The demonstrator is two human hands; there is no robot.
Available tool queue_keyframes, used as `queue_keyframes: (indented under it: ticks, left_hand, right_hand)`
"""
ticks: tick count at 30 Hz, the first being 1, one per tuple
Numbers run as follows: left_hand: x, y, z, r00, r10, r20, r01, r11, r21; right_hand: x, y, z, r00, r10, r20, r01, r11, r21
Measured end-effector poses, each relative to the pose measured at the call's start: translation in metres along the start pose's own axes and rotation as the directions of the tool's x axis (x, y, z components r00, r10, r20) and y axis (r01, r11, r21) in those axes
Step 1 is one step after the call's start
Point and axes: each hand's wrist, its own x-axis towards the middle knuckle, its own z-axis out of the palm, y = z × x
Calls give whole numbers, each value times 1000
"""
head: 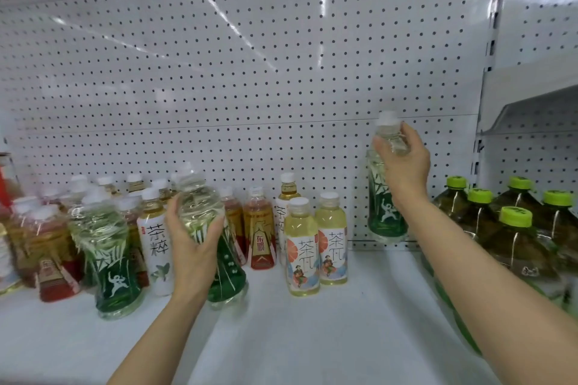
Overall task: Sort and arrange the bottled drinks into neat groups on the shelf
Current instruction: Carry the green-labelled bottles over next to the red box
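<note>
The two forearms are reaching in from the bottom edge, and each is ending at a green-wrapped bottle. The left hand (195,237) is curling round the clear shoulder of the near green bottle (219,247), which is standing at the front of the crowded left cluster on the shelf (312,337). The right hand (403,162) is pinching the neck of the far green bottle (386,206), set against the pegboard (250,72) in the open stretch between the two pale tea bottles (316,244) and the dark green-capped jugs (513,228); whether its base is resting on the shelf I cannot tell for certain.

The step in hand looks like gathering the green bottles into one group on the right. A third green bottle (109,259) is waiting at the left front, still among red and amber drinks. The next move probably calls for lifting the near bottle clear of its neighbours without knocking them, then carrying it across the pale pair to stand just beside the far one.
</note>
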Motion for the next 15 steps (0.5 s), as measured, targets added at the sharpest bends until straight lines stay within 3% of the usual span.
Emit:
queue_keyframes:
  ticks: [4,15]
  left_hand:
    - [-6,22,-26,997,79,17,-79,997,-18]
    - [3,21,-171,1000,19,-7,-20,997,-72]
  right_hand:
    - [-24,-40,1,999,-33,7,32,998,52]
    - [-182,-109,94,984,24,177,-59,979,193]
